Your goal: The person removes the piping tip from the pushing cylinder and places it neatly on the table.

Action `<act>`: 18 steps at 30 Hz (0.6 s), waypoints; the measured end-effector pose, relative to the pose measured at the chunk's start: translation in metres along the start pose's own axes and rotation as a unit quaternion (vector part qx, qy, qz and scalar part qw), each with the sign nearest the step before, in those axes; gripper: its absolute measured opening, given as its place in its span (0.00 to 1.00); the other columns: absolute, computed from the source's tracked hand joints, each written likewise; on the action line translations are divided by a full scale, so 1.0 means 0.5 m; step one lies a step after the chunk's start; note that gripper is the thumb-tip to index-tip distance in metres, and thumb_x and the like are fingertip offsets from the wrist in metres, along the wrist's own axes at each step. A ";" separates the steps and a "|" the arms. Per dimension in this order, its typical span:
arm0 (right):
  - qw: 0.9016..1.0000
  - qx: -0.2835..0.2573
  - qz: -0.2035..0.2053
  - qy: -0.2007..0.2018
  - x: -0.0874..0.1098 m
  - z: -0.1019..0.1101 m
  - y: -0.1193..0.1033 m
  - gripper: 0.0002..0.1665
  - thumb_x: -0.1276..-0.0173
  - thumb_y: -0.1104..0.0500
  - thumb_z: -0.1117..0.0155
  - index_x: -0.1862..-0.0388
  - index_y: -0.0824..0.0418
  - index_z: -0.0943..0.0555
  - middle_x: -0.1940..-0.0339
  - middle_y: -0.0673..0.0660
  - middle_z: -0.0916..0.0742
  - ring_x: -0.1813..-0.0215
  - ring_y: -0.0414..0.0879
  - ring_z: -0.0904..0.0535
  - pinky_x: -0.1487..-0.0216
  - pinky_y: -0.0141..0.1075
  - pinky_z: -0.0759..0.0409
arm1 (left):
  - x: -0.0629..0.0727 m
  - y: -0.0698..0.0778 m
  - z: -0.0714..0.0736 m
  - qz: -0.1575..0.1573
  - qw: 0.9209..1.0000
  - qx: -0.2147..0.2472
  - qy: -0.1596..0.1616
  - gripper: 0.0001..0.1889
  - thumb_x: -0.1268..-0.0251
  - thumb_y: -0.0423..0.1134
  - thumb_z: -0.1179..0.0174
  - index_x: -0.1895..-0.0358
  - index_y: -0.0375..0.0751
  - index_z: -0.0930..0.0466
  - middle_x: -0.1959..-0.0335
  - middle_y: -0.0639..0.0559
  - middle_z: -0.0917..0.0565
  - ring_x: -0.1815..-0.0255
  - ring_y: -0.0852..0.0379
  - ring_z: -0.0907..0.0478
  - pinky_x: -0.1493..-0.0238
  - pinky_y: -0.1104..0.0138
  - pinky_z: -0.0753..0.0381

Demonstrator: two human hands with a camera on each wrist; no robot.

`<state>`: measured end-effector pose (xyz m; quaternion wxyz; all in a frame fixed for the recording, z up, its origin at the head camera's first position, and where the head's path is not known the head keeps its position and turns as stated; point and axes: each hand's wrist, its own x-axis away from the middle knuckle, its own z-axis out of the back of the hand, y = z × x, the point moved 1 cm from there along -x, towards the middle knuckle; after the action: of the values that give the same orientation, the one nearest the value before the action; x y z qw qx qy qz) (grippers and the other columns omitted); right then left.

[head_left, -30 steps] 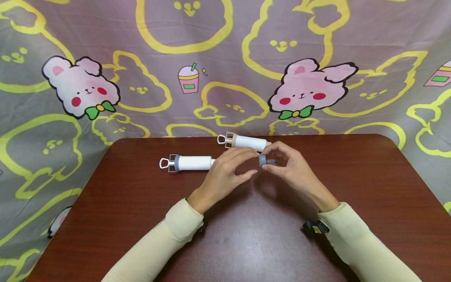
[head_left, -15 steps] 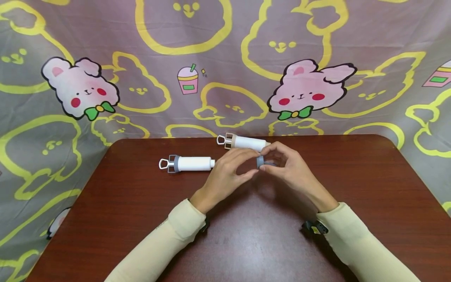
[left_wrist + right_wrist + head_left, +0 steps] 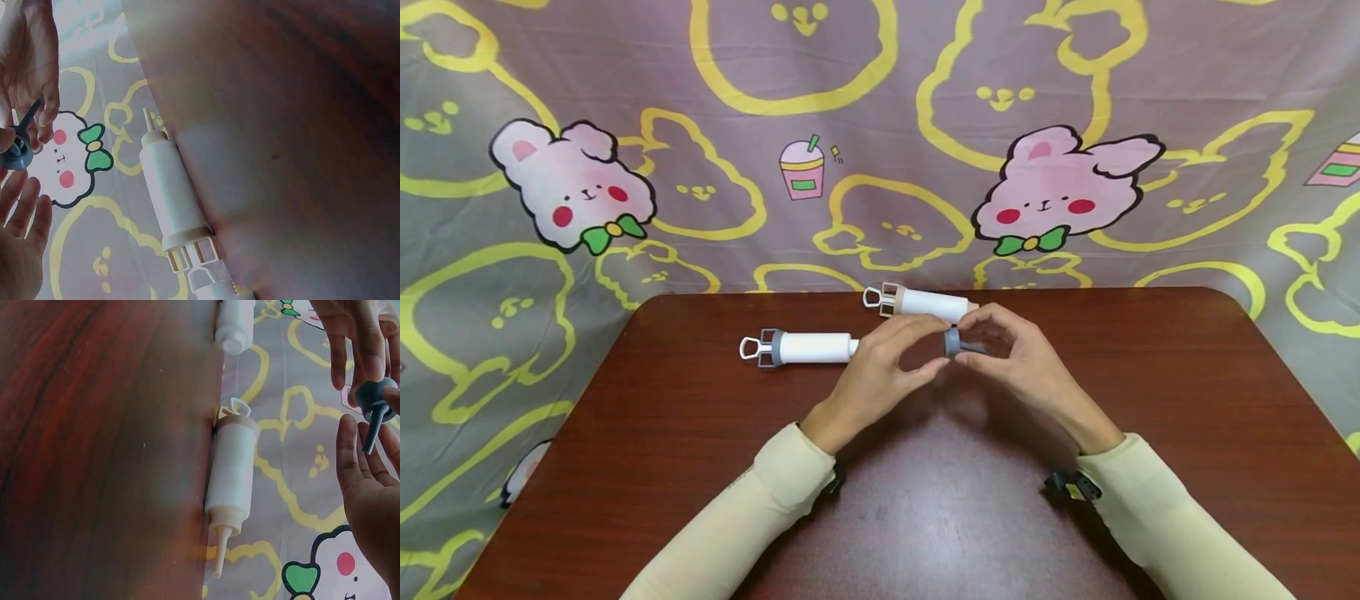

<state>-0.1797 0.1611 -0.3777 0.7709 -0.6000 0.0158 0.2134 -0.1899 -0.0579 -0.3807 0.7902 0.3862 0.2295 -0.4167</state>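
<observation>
Between my two hands is a grey nozzle cap (image 3: pixel 952 342), a ring-shaped collar with a thin spout. Its spout points toward my right hand (image 3: pixel 1022 350), whose index finger and thumb hold the collar's edge. My left hand (image 3: pixel 880 358) meets the collar from the other side, index finger above and thumb below. In the right wrist view a left fingertip touches the nozzle cap (image 3: pixel 375 394). Behind the left hand lies a white syringe (image 3: pixel 815 347) with a grey collar and a loop handle; its bare tip is partly hidden by that hand.
A second white syringe (image 3: pixel 932 306) with beige fittings lies farther back, near the table's rear edge; its beige spout (image 3: pixel 222 553) shows in the right wrist view. A patterned cloth (image 3: pixel 880 150) hangs behind the brown table (image 3: pixel 955 517).
The nozzle cap has shifted slightly left, from the right fingertips to between the left finger and thumb. Both arms and both syringes stay nearly where they were.
</observation>
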 end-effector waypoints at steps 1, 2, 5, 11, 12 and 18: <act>1.000 0.004 0.001 0.001 0.001 0.001 0.000 0.19 0.33 0.70 0.27 0.45 0.66 0.20 0.51 0.52 0.14 0.49 0.39 0.13 0.45 0.29 0.17 | 0.000 0.001 0.001 0.004 1.000 0.004 0.001 0.21 0.39 0.32 0.25 0.42 0.36 0.15 0.46 0.45 0.12 0.42 0.52 0.15 0.33 0.67 0.21; 1.000 0.007 0.002 0.002 0.002 0.001 0.000 0.19 0.33 0.70 0.27 0.46 0.66 0.20 0.51 0.53 0.14 0.49 0.39 0.13 0.45 0.29 0.17 | -0.001 0.001 0.002 0.007 1.000 0.008 0.001 0.21 0.39 0.31 0.25 0.42 0.36 0.15 0.46 0.45 0.12 0.42 0.52 0.15 0.34 0.67 0.21; 1.000 0.011 0.002 0.004 0.003 0.002 0.000 0.18 0.34 0.70 0.27 0.46 0.65 0.20 0.52 0.54 0.13 0.50 0.39 0.13 0.46 0.29 0.17 | -0.001 0.002 0.003 0.015 1.000 0.021 0.005 0.21 0.39 0.31 0.25 0.42 0.35 0.15 0.46 0.44 0.12 0.42 0.51 0.15 0.34 0.67 0.20; 1.000 0.023 0.003 0.009 0.007 0.003 0.002 0.18 0.34 0.70 0.27 0.47 0.66 0.19 0.52 0.58 0.13 0.51 0.43 0.13 0.50 0.28 0.17 | -0.001 0.000 0.006 0.028 0.998 0.048 0.015 0.21 0.39 0.30 0.26 0.42 0.33 0.15 0.47 0.43 0.12 0.43 0.50 0.14 0.36 0.65 0.18; 1.000 0.024 0.003 0.010 0.007 0.003 0.001 0.17 0.34 0.71 0.27 0.47 0.66 0.19 0.52 0.59 0.13 0.51 0.45 0.12 0.50 0.28 0.17 | -0.002 0.001 0.006 0.030 0.998 0.054 0.016 0.21 0.38 0.29 0.26 0.42 0.33 0.16 0.47 0.43 0.12 0.44 0.50 0.14 0.37 0.64 0.18; 1.000 0.026 0.004 0.014 0.009 0.004 0.001 0.16 0.33 0.72 0.29 0.48 0.66 0.19 0.52 0.60 0.13 0.52 0.49 0.12 0.50 0.29 0.16 | -0.005 0.004 0.010 0.047 0.995 0.082 0.018 0.21 0.38 0.29 0.27 0.41 0.32 0.16 0.48 0.43 0.12 0.47 0.50 0.13 0.42 0.67 0.16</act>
<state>-0.1761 0.1645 -0.3788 0.7850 -0.5825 0.0345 0.2079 -0.1892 -0.0601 -0.3751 0.7706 0.4671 0.1903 -0.3896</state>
